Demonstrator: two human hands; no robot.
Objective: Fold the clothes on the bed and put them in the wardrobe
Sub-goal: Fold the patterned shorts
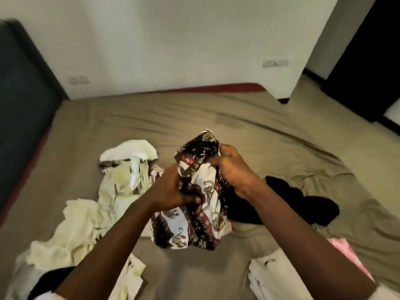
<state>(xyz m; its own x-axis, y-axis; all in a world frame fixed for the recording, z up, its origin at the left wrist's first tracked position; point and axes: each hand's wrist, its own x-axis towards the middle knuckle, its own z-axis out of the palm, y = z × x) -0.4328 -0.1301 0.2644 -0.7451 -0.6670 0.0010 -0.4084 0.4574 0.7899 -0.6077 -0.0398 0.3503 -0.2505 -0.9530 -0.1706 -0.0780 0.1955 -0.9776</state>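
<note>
Both grips hold one patterned garment (201, 224), a dark cloth printed with white and red motifs, bunched into a loose bundle and lifted just above the bed (216, 118). The left grip (171, 189) is curled around the bundle's lower middle with the thumb pressed into the folds. The right grip (231, 169) is closed on cloth higher up, near the top of the bundle, and the rest hangs below both grips toward the sheet. It looks thin, light and wholly limp, so it will probably sag and slip wherever it is not held and keep no shape until laid flat. The hold looks secure enough. For folding, though, it would likely be better to find a hem or two corners, pinch those and shake the cloth open, since a mid-bundle grasp only keeps it crumpled. No hem or collar can be picked out in the creases. Left of the left grip lies a heap of pale cream clothes (108, 191), unfolded. Right of the right grip, and just behind the hanging cloth, is a black garment (303, 202). Nearer the person, below the right forearm, is a white stack (270, 276) with something pink (346, 254) beside it. No wardrobe can be made out for certain.
</note>
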